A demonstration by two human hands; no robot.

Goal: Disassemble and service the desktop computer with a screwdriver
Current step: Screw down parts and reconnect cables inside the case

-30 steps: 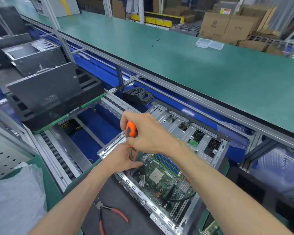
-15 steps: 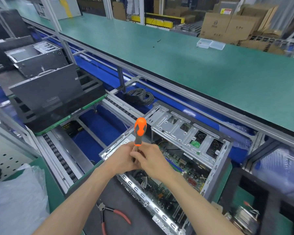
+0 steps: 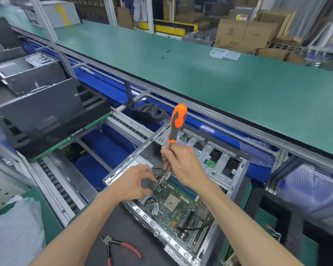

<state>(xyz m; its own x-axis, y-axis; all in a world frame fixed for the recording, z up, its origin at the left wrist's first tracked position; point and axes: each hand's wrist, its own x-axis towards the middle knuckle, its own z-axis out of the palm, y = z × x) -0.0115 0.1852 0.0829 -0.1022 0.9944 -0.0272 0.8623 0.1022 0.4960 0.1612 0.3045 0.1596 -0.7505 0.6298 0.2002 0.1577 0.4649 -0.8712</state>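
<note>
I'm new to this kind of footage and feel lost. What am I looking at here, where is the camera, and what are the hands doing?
There is no robot: a person wears one wide-angle camera on the head, looking forward and down at their own arms. In front of them an opened desktop computer case lies on a dark mat, with its green motherboard exposed. The right hand pinches the metal shaft of an orange and grey screwdriver, handle pointing up, tip down at the board's upper corner. The left hand pinches something small near that tip; I cannot tell what. Red-handled pliers lie on the mat near the person. Beyond the case runs a long green workbench and a coil of black cable.
</note>
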